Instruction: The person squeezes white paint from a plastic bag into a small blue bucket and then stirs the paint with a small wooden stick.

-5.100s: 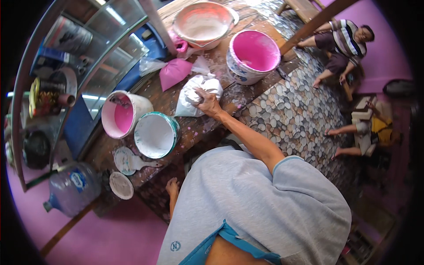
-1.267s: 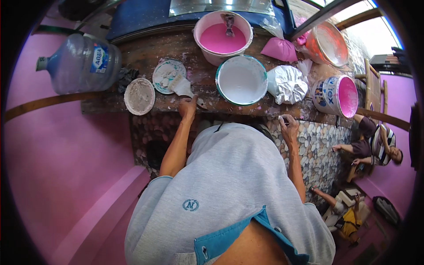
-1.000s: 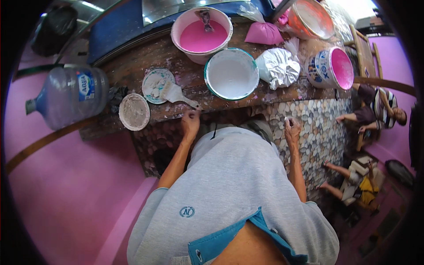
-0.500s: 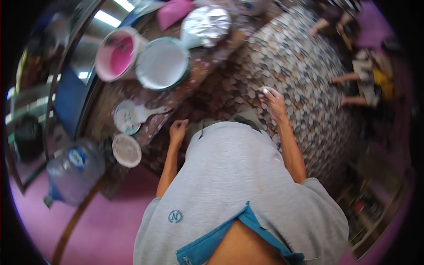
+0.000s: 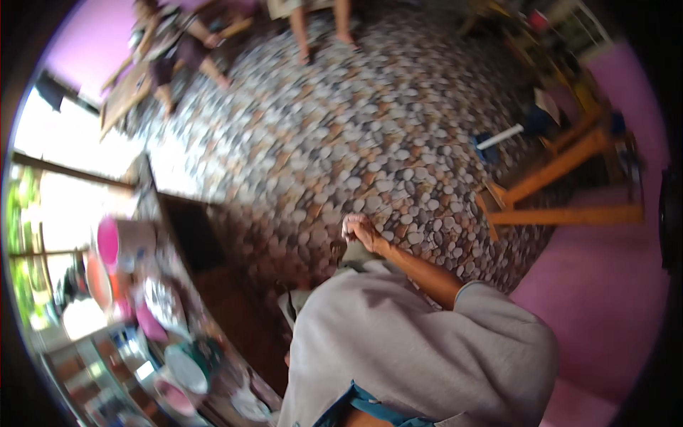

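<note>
My right hand (image 5: pixel 360 230) hangs low in front of my grey shirt, above the pebble-patterned floor (image 5: pixel 306 153). Its fingers are curled in, with pale whitish marks on them, and no object shows in it. Shirt and body hide my left hand; only a sliver of skin shows at the shirt's left edge. To my left, a cluttered work table holds a white bucket with a pink inside (image 5: pixel 128 243), a foil-covered thing (image 5: pixel 163 300), a teal-rimmed bucket (image 5: pixel 188 370) and a white long-handled piece (image 5: pixel 249 404).
Wooden furniture with slanted legs (image 5: pixel 569 213) stands at the right by a pink wall (image 5: pixel 569 299). A seated person (image 5: pixel 174 43) is at the far left, and another person's legs (image 5: pixel 299 32) show beside them. Bright window openings (image 5: pixel 71 192) lie left.
My view has swung right, so the table with its buckets now sits at the lower left. My right hand has drawn in front of my body; my left hand has gone out of sight.
</note>
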Available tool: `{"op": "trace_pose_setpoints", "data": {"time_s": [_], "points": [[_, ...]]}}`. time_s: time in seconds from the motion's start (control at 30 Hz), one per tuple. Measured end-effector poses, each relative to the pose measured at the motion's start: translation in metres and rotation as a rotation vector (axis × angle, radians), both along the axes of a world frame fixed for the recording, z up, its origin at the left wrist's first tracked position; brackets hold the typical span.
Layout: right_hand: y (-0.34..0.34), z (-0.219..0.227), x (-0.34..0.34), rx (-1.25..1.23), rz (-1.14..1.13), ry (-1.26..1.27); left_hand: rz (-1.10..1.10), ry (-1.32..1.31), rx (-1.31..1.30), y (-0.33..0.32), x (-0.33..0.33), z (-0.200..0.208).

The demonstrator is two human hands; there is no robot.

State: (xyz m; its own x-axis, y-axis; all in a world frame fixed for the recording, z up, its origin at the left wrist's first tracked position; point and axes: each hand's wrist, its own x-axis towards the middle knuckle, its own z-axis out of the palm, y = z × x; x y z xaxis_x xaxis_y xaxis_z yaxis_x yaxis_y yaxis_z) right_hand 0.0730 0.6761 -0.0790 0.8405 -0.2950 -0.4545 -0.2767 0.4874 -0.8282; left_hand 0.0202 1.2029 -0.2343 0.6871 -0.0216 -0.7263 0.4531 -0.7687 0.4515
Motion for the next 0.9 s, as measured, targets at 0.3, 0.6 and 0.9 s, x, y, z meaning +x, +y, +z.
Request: {"op": "trace_pose_setpoints", "data": {"time_s": [0.3, 0.6, 0.9], "points": [[-0.103, -0.024, -0.100, 0.001, -0.527, 0.093, -0.267, 0.081, -0.082, -0.205, 0.218, 0.010], [-0.139, -0.098, -0.161, -0.054, -0.851, -0.007, -0.649, 0.185, -0.035, -0.362, 0.364, 0.004], [-0.073, -0.248, -0.219, -1.258, -0.116, 1.348, -0.828, 0.184, -0.026, -0.575, 0.465, 0.006]]}}
